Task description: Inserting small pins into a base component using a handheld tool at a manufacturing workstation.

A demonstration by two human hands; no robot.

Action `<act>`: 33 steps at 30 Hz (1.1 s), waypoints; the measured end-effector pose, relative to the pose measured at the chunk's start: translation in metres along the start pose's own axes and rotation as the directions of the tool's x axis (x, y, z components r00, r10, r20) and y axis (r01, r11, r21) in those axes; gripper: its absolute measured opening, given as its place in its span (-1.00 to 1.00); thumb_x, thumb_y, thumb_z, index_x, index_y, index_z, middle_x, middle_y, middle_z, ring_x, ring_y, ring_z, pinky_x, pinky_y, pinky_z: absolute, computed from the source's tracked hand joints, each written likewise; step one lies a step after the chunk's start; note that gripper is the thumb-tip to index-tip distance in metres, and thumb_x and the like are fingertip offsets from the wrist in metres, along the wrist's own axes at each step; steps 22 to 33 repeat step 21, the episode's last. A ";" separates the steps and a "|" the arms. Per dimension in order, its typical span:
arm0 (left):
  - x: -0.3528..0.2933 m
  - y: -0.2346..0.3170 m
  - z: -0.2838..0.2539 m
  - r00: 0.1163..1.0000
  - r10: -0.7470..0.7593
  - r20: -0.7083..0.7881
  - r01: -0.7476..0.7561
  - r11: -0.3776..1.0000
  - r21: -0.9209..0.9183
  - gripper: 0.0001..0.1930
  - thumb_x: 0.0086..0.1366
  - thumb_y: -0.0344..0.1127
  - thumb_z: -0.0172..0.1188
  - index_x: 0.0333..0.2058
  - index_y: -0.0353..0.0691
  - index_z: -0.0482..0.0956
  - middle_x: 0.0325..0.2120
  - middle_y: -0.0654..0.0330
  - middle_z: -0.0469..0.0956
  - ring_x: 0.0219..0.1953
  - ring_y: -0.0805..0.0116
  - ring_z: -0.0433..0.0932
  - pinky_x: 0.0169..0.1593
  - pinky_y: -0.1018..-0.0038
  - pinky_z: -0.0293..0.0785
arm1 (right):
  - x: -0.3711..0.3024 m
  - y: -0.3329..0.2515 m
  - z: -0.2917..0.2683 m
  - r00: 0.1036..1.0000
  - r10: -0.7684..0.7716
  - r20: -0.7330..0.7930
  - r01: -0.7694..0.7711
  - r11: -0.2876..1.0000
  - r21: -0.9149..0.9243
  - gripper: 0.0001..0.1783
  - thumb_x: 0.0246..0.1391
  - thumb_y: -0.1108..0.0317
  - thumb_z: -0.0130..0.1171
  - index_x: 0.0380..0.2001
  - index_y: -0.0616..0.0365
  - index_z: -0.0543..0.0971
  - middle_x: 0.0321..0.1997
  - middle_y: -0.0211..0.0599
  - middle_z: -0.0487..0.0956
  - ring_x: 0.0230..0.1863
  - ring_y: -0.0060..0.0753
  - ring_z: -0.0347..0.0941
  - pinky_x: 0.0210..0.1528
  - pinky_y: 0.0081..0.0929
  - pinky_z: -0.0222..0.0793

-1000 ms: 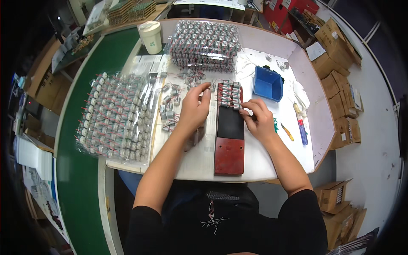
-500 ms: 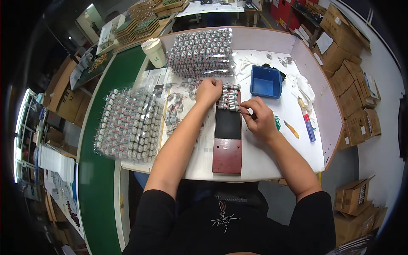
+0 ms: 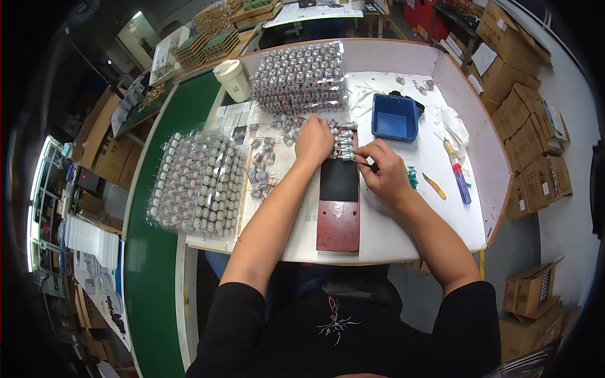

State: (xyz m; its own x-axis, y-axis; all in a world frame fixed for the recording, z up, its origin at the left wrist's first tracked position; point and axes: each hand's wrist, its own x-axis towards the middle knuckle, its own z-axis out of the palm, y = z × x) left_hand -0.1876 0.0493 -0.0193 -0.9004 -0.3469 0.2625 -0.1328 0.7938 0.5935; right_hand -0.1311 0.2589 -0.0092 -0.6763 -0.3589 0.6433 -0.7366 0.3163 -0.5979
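A long dark-red board [image 3: 338,227] with a black pad [image 3: 338,181] lies lengthwise in front of me. Across its far part sit rows of small silvery motors [image 3: 342,146] with wires. My left hand [image 3: 314,142] is at the left edge of these rows, fingers curled together; what they pinch is hidden. On the other side, my right hand [image 3: 386,168] grips a thin dark tool [image 3: 373,167] whose point reaches toward the nearest row. Its exact kind cannot be made out. Loose motors with red wires [image 3: 259,171] lie left of my left forearm.
Clear plastic trays of motors are stacked at the back [image 3: 296,79] and at the left [image 3: 198,183]. A lidded cup [image 3: 232,80] stands behind. To the right are a blue bin [image 3: 394,118], a yellow-handled knife [image 3: 434,186], a screwdriver [image 3: 461,183] and white cloth [image 3: 450,126].
The view has shifted slightly. My left hand has moved a little toward the motor rows, and the right hand with its dark tool remains beside them.
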 end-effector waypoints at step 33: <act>0.002 -0.022 -0.016 0.997 0.060 -0.037 -0.064 0.992 -0.105 -0.53 0.40 -0.03 0.18 -0.42 -0.43 0.68 -0.39 -0.34 0.62 -0.23 -0.37 0.62 -0.05 -0.06 0.50 | 0.002 -0.001 0.001 0.998 0.045 0.054 -0.048 0.997 0.054 -0.87 0.18 0.54 0.27 -0.19 0.26 0.64 -0.27 -0.23 0.56 -0.39 -0.35 0.57 -0.39 -0.50 0.54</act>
